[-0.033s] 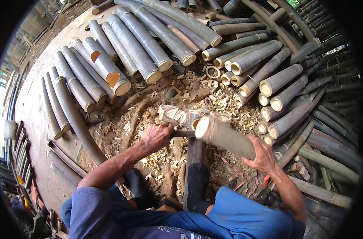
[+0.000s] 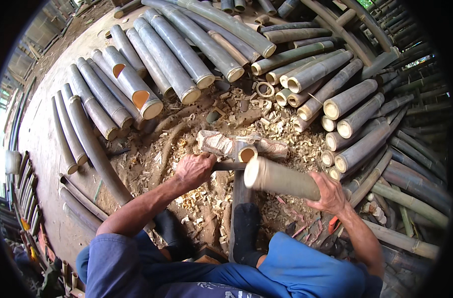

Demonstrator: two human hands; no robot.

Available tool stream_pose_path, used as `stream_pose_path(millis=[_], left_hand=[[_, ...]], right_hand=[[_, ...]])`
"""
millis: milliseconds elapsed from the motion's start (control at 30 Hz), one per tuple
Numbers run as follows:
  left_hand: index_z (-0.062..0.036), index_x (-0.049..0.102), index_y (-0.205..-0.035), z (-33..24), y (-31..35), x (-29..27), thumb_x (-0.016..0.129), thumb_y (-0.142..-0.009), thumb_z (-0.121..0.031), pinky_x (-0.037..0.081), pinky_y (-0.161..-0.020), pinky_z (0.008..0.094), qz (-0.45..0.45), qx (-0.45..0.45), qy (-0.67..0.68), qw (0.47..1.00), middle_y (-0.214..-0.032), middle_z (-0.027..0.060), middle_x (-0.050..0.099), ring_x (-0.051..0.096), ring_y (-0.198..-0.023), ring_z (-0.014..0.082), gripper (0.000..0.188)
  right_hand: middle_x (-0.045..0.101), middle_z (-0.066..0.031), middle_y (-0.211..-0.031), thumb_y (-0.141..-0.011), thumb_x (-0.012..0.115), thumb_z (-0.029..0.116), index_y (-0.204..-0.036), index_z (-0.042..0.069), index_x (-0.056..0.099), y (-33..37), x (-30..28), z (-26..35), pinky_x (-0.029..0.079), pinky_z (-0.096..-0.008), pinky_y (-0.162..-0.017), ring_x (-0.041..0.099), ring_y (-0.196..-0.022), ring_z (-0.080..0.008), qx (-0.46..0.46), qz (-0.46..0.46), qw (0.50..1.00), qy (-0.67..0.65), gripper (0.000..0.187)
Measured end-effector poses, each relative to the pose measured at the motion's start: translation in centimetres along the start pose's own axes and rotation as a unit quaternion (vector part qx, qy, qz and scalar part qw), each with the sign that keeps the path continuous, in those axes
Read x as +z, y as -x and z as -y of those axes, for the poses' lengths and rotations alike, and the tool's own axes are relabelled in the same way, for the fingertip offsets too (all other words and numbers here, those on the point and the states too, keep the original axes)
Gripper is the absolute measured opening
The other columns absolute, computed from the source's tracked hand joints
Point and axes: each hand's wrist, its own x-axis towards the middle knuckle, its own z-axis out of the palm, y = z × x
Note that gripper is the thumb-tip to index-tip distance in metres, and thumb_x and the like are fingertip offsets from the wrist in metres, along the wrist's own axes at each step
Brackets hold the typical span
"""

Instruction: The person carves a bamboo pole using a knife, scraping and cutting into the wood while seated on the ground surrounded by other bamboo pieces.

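Observation:
My left hand [image 2: 194, 168] is closed round the end of a dark flat-bladed knife [image 2: 230, 166]; its handle is hidden in the fist. The blade reaches across a bamboo tube [image 2: 243, 192] that runs toward me, its open far end resting on a pale, chipped log [image 2: 271, 147]. My right hand [image 2: 328, 192] grips the near-right end of a short, thick bamboo piece [image 2: 286, 180], slightly smeared by motion. The other end of that piece sits beside the blade tip; whether they touch I cannot tell. My right foot in a black sock [image 2: 247, 226] presses against the tube.
Bamboo chips [image 2: 196, 203] cover the ground around the log. Cut bamboo lengths [image 2: 174, 54] lie fanned out ahead, one with two orange-edged openings [image 2: 139, 97]. More bamboo [image 2: 353, 119] is stacked at the right. An orange-handled thing [image 2: 332, 224] lies near my right forearm.
The left end of the thick bamboo piece has dropped toward me, uncovering more of the tube's open end. My left hand and the knife have stayed put.

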Motion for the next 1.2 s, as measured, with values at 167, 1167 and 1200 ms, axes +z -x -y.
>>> stream_pose_path(millis=[167, 1167, 1200], left_hand=[[-0.0028, 0.062, -0.101, 0.2, -0.5, 0.6, 0.057, -0.1, -0.014, 0.057, -0.061, 0.0507, 0.003, 0.003, -0.01, 1.0, -0.096, 0.0168, 0.071, 0.073, -0.072, 0.0361, 0.012], [-0.0045, 0.079, -0.099, 2.9, -3.8, -0.8, 0.081, -0.096, -0.028, 0.055, -0.05, 0.034, 0.082, 0.04, 0.126, 0.988, -0.074, 0.0071, 0.072, 0.067, -0.062, 0.0156, 0.024], [-0.0041, 0.079, -0.101, 3.8, -4.3, -1.7, 0.082, -0.095, -0.034, 0.055, -0.051, 0.0333, 0.1, 0.009, 0.235, 0.967, -0.072, 0.0063, 0.072, 0.067, -0.061, 0.0141, 0.03]], right_hand=[[0.057, -0.0104, -0.105, -0.066, 0.098, 0.045, -0.152, 0.01, 0.049, 1.2, -1.5, -2.0, 0.056, -0.0445, -0.082, 0.065, -0.097, -0.0297, -0.032, 0.14, 0.964, 0.224, 0.105], [0.062, -0.0153, -0.12, -0.066, 0.098, 0.029, -0.147, 0.009, 0.051, -2.2, -4.6, -1.7, 0.055, -0.0469, -0.092, 0.065, -0.109, -0.0333, 0.008, 0.12, 0.968, 0.222, 0.096], [0.063, -0.017, -0.12, -0.069, 0.096, 0.027, -0.147, 0.009, 0.051, -2.1, -4.2, -1.8, 0.056, -0.0468, -0.092, 0.067, -0.109, -0.0344, 0.026, 0.069, 0.982, 0.171, 0.093]])
